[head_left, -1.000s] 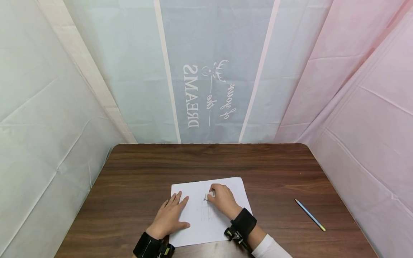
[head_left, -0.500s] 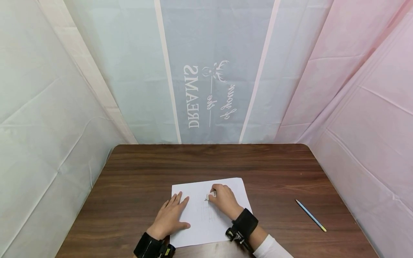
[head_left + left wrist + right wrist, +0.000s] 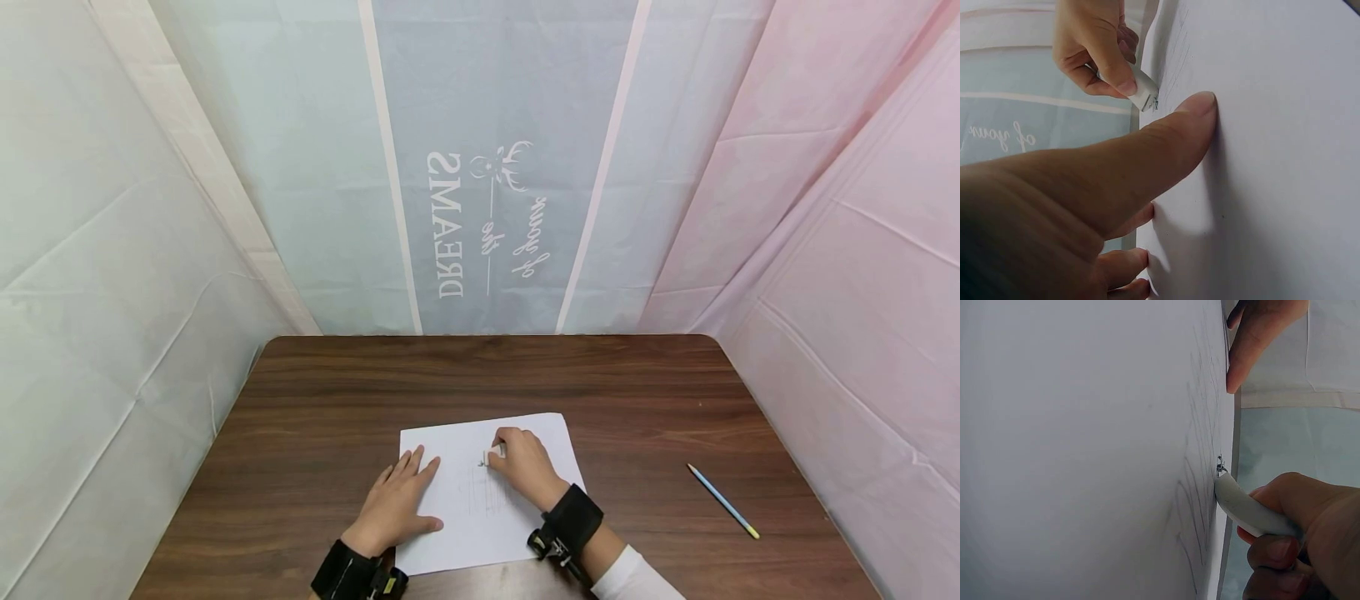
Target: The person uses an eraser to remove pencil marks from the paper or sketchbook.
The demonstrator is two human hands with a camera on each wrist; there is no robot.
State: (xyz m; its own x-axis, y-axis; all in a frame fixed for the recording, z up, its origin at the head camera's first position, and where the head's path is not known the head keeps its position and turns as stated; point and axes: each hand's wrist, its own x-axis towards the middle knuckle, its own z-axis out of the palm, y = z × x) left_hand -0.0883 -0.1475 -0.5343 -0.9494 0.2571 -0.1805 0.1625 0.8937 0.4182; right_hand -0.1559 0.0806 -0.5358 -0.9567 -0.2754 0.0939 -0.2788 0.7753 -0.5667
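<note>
A white eraser (image 3: pixel 1250 509) is pinched between the thumb and fingers of my right hand (image 3: pixel 523 465). Its worn end meets the white paper (image 3: pixel 450 546), and dark crumbs (image 3: pixel 1220 465) gather right at that end. Faint pencil lines (image 3: pixel 1194 487) run down the sheet's middle, close to the eraser. My left hand (image 3: pixel 397 504) lies flat with spread fingers on the left part of the sheet, the thumb (image 3: pixel 1194 115) pressing the paper. In the head view the right fingers cover most of the eraser.
A blue pencil (image 3: pixel 722 500) with a yellow end lies on the brown wooden table (image 3: pixel 337 383), to the right of the paper. Pale printed curtains (image 3: pixel 510 83) hang behind the table, and others stand along both sides. Each wrist wears a black strap with a small camera.
My right hand has shifted very slightly to the right with the eraser, leaving the dark crumbs beside it. The left hand and the paper stay in place.
</note>
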